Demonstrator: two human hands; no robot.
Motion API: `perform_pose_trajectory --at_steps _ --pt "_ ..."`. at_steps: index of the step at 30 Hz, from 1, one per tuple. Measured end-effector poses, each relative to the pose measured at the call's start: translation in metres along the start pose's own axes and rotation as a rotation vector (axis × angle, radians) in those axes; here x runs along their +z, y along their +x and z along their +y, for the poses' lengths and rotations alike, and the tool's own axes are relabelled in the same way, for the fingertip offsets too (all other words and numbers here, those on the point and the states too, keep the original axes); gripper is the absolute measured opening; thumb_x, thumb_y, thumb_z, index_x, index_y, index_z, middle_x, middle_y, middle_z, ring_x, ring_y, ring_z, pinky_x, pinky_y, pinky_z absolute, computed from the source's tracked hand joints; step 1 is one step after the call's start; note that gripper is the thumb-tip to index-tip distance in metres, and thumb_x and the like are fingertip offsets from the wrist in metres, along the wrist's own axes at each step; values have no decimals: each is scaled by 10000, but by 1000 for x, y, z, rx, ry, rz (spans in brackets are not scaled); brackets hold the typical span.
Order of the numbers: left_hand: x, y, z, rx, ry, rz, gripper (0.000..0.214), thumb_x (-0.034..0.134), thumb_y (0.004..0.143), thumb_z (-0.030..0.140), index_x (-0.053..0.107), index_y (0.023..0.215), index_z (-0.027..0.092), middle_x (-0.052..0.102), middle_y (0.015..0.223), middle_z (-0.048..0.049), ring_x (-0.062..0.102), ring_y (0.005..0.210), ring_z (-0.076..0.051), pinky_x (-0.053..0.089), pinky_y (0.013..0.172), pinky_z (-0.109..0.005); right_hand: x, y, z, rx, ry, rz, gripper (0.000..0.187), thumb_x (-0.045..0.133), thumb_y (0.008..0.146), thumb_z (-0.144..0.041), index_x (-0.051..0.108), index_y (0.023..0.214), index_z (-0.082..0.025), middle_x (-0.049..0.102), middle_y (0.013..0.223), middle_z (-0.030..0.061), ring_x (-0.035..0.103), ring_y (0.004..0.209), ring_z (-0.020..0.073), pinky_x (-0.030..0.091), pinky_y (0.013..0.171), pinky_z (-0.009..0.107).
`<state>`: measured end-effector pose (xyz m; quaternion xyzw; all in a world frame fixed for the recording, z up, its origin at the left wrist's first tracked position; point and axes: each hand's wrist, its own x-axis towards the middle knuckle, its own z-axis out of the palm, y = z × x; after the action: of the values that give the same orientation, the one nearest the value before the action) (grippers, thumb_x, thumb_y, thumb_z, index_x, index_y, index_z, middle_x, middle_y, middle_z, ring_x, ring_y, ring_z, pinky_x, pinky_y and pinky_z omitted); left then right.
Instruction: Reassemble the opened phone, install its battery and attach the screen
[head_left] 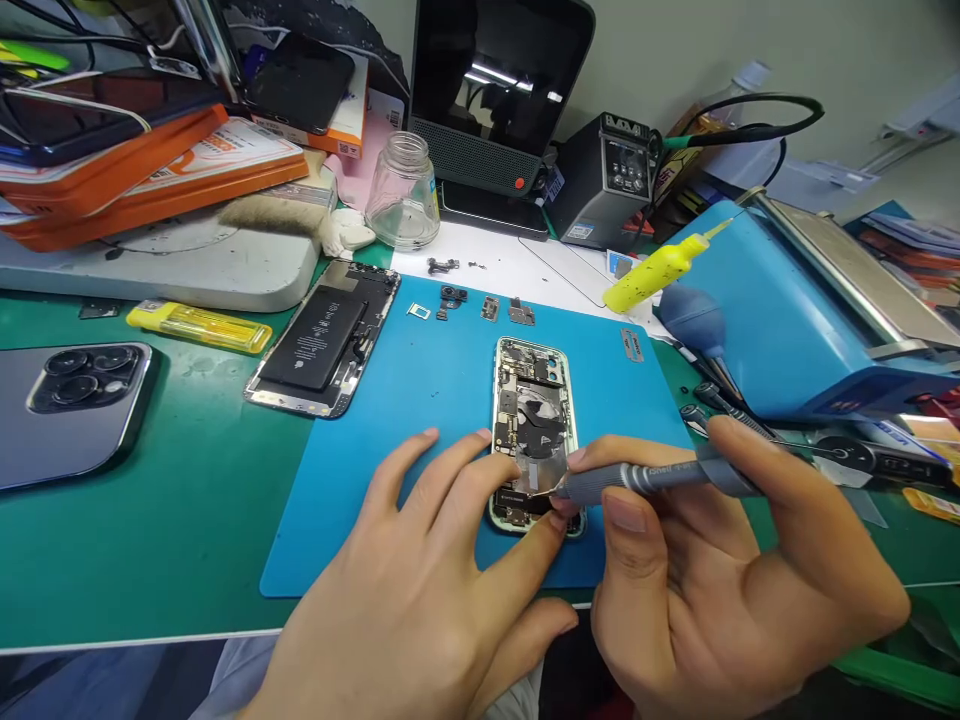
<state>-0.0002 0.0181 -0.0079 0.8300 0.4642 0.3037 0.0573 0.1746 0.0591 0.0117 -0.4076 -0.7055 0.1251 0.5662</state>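
Bare blue mat [420, 400] left of opened phone [534, 400]; blower bulb [694, 318] crowds right

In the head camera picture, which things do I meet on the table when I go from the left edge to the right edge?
Grey phone → yellow lighter → detached screen with battery → opened phone under the left hand → grey screwdriver in the right hand → blue machine.

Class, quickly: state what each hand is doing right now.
Left hand: open, fingers steadying the opened green-framed phone.
Right hand: closed on the slim grey metal screwdriver.
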Motion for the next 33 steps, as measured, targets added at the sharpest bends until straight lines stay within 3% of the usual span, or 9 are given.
perform_pose_trajectory --at_steps 5,9,14,18,22,26,28,30,33 --pt "-1 0 0 -9 1 8 336 507 1170 458 739 1379 333 700 1408 -88 606 1411 -319 405 1187 -583 -4 -4 2 -32 -74 -16 624 750 927 -23 694 1495 -275 783 1099 62 807 843 229 717 762 391" --pt "-1 1 1 -21 5 20 339 502 1170 467 742 1375 344 717 1392 -79 632 1380 -322 448 1151 -591 -14 -6 5 -162 -138 -78 599 724 1006 -141 636 1579 -292 819 1233 87 821 1000 294 715 822 455" --pt "-1 1 1 -18 -4 30 313 523 1167 441 736 1370 336 729 1376 -71 649 1356 -311 475 1139 -591 -22 2 4 -275 -272 -83 715 755 906 27 688 1524 -326 840 1120 29 799 916 237 665 795 384" --pt "-3 1 1 -21 -3 36 304 541 1160 431 730 1379 339 715 1388 -71 643 1358 -316 490 1136 -601 -18 7 2 -260 -204 -42 672 730 900 40 719 1476 -305 825 1192 11 770 973 228 641 815 409" --pt "-2 1 2 -20 -2 22 310 527 1165 413 726 1389 334 709 1393 -87 646 1364 -315 503 1137 -608 -12 10 2 -262 -107 -73 658 746 863 77 743 1434 -250 823 1169 21 765 931 214 632 768 408" --pt "-2 1 4 -11 7 17 310 528 1164 413 730 1384 334 715 1395 -95 647 1386 -322 498 1150 -613 -8 12 6 -310 -88 -18 628 748 834 80 768 1376 -237 828 1075 35 758 880 221 624 716 397" --pt "-7 0 3 20 11 18 303 521 1166 399 736 1367 325 720 1403 -90 654 1376 -308 493 1158 -581 -7 12 8 -304 -93 9 601 739 839 65 772 1353 -247 831 1071 41 760 884 233 622 717 406" --pt "-20 -2 -3 31 -6 29 290 517 1170 351 726 1366 312 729 1390 -69 670 1327 -255 504 1135 -476 -7 12 10 -279 -64 26 607 734 836 69 765 1348 -256 836 1081 31 755 859 222 610 718 405" --pt "-43 -3 -24 -80 12 53 252 542 1158 276 700 1352 311 732 1296 -19 678 1176 -185 501 1016 -337 -10 12 11 -272 -21 12 683 740 807 96 735 1396 -248 830 1131 22 755 894 212 604 757 405"
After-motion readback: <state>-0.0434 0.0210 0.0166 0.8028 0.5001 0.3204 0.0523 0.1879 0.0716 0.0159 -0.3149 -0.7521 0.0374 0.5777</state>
